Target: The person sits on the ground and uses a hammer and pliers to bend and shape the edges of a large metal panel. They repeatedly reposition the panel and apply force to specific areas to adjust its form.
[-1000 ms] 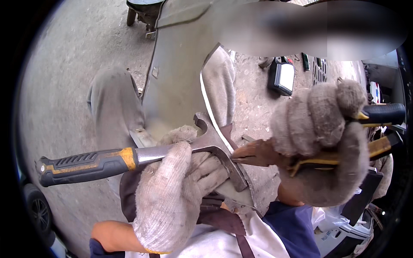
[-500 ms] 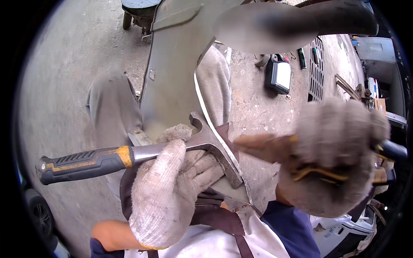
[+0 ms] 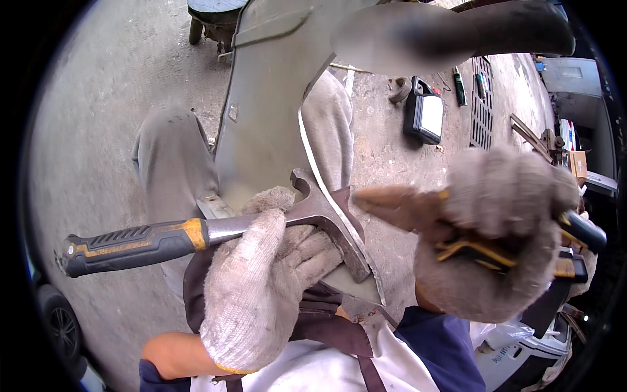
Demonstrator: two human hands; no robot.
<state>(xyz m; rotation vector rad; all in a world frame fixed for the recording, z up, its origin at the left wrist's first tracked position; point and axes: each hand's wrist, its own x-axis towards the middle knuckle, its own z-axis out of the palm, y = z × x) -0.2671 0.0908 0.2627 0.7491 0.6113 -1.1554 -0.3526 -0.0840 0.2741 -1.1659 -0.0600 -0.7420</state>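
My left hand (image 3: 251,287), in a knitted work glove, is closed around the metal neck of a hammer (image 3: 137,247). Its black and yellow handle points left, while the head lies against the curved, pale edge of a grey-green panel (image 3: 264,111). This panel rests between my knees and over my lap. To the right, my gloved right hand (image 3: 499,235) grips a pair of pliers (image 3: 392,202) with black and yellow handles. Their rusty jaws point left and stand apart from the panel edge in the picture; whether the jaws touch anything is not visible.
On the concrete floor past my right knee (image 3: 326,130) lies a black container with a white label (image 3: 428,114), beside a slotted grate (image 3: 481,104). A dark curved object (image 3: 522,29) blocks the top right. A wheel (image 3: 59,320) shows far left; a stool (image 3: 219,23) stands at the top.
My right hand has shifted slightly left with the pliers. The left hand, hammer and panel keep nearly the same arrangement, with the whole view moved a little.
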